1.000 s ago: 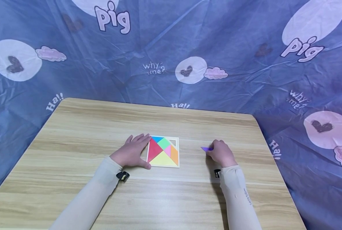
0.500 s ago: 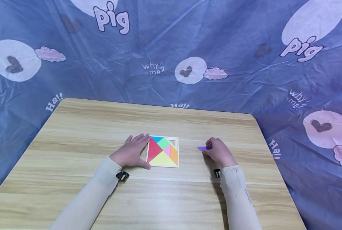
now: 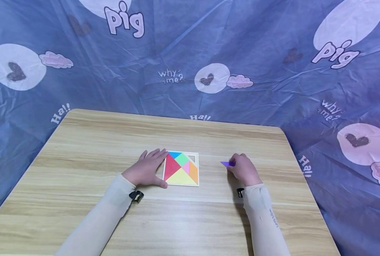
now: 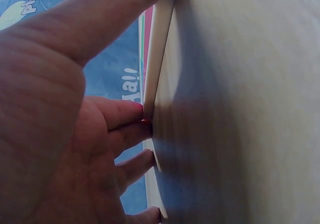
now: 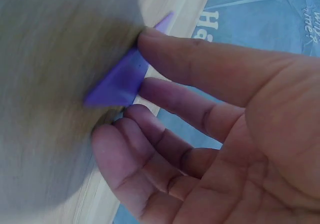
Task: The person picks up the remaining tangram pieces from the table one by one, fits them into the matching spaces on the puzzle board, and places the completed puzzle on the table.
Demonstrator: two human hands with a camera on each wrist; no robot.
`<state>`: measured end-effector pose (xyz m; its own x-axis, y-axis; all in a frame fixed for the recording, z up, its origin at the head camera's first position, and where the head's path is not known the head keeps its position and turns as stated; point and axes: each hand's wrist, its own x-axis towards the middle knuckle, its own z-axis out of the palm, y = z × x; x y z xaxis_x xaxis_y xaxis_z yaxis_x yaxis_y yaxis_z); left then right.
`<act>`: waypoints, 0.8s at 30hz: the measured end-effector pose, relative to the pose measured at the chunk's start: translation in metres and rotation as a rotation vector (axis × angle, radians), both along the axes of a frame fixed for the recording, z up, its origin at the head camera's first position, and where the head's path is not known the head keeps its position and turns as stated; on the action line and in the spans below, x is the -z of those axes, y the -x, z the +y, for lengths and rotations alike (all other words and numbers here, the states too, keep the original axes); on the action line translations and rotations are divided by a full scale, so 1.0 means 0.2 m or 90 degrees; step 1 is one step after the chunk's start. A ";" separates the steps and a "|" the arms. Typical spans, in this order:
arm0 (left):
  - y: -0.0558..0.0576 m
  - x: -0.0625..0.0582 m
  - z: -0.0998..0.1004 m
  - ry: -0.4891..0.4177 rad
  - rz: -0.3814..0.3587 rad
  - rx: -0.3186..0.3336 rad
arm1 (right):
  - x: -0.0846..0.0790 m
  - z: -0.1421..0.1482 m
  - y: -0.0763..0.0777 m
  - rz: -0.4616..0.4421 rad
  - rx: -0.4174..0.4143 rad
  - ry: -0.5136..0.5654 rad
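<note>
My left hand [image 3: 144, 171] lies spread at the left side of a pale-framed tangram tray [image 3: 198, 175], its fingers and thumb touching the edge. In the left wrist view, the tray's side wall [image 4: 161, 49] meets the thumb and index finger. Red [image 3: 172, 166], yellow [image 3: 181, 177], blue [image 3: 174, 154], green [image 3: 182, 159], pink [image 3: 186, 167] and orange [image 3: 193, 173] pieces fill most of it. A triangular recess [image 3: 193, 158] at its upper right shows bare. To the right, my right hand [image 3: 243, 170] pinches a purple triangle [image 5: 117, 84] between thumb and fingers, tilted.
Both hands work on a wood-grain table [image 3: 177, 220] with rounded far corners. A blue printed cloth [image 3: 164, 42] hangs behind it and along the sides. Black camera mounts sit at the left wrist [image 3: 136, 196] and right wrist [image 3: 240, 192].
My right hand moved slightly left with the purple triangle, then a touch back to the right, and the triangle's tilt shifted. The left hand and the tray have stayed in place.
</note>
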<state>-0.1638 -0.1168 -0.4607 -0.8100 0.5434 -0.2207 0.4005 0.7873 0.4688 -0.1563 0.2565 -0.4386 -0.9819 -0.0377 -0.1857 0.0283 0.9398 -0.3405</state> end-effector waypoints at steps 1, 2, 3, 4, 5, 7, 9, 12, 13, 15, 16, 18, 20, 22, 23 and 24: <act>0.00 0.00 0.00 0.000 0.000 -0.001 | 0.00 0.00 0.00 0.002 0.000 0.003; 0.00 0.00 0.00 -0.001 -0.001 -0.001 | 0.01 0.01 0.00 0.004 -0.001 0.007; 0.00 0.00 0.00 0.000 -0.001 -0.001 | 0.01 0.01 0.00 0.004 -0.002 0.009; 0.00 0.00 0.00 0.000 -0.001 -0.002 | 0.01 0.02 0.00 0.005 -0.004 0.012; 0.00 0.00 0.00 -0.001 -0.001 -0.002 | 0.01 0.02 0.01 0.005 -0.006 0.015; 0.00 -0.01 0.00 0.000 -0.002 -0.002 | 0.02 0.02 0.01 0.001 -0.016 0.018; 0.00 -0.01 0.00 0.000 -0.002 -0.002 | 0.02 0.03 0.01 -0.004 -0.023 0.023; 0.00 0.00 0.00 0.001 -0.002 -0.002 | 0.03 0.03 0.02 -0.014 -0.026 0.043; 0.00 0.00 0.00 0.000 -0.002 -0.002 | 0.03 0.03 0.03 -0.016 -0.028 0.052; 0.00 0.00 0.00 0.002 -0.001 -0.002 | 0.04 0.03 0.03 -0.020 -0.031 0.071; 0.00 0.00 0.00 0.002 -0.001 -0.002 | 0.04 0.03 0.04 -0.023 -0.036 0.081; 0.00 0.00 0.00 0.003 0.000 -0.001 | 0.05 0.03 0.04 -0.030 -0.044 0.097; 0.01 0.01 0.00 0.008 -0.002 -0.002 | 0.05 0.03 0.05 -0.038 -0.046 0.110; 0.01 0.01 0.00 0.010 -0.002 -0.001 | 0.05 0.03 0.05 -0.041 -0.042 0.118; 0.01 0.01 0.00 0.011 -0.001 0.000 | 0.05 0.03 0.05 -0.042 -0.040 0.121; 0.01 0.01 0.00 0.013 -0.002 -0.001 | 0.05 0.03 0.05 -0.040 -0.039 0.123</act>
